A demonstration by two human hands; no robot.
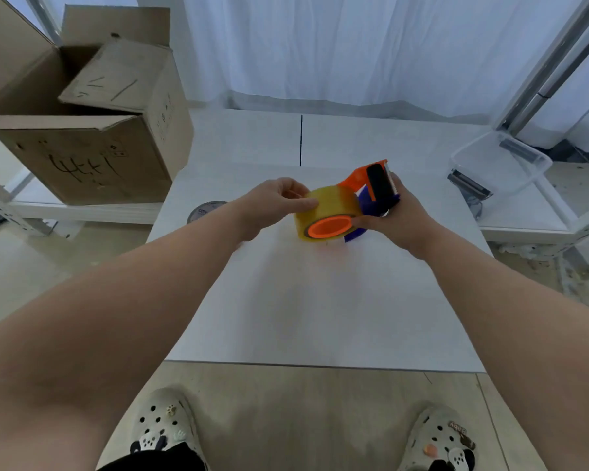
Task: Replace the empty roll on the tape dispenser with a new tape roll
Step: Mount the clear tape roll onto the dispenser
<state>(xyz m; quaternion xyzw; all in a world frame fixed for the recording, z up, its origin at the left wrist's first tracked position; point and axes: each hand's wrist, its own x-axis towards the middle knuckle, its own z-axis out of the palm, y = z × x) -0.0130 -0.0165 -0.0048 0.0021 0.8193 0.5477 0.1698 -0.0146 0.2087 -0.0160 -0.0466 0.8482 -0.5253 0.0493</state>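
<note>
Left hand (276, 205) is gripping the yellowish translucent tape roll (327, 212), seated on the orange-and-blue plastic tape dispenser (371, 188). Right hand (400, 215) is clasping the dispenser above the white bench (320, 300).

Bare forearms, white perforated clogs (165, 424) with charms, black garment (157, 458)

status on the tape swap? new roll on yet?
Looks mostly done: a full yellowish translucent tape roll sits on the orange hub of the orange-and-blue handheld dispenser, and a grey spent core lies on the white table. In hand: left hand grips the roll, right hand holds the dispenser. Left: threading tape to the blade, which I can't confirm.
</note>
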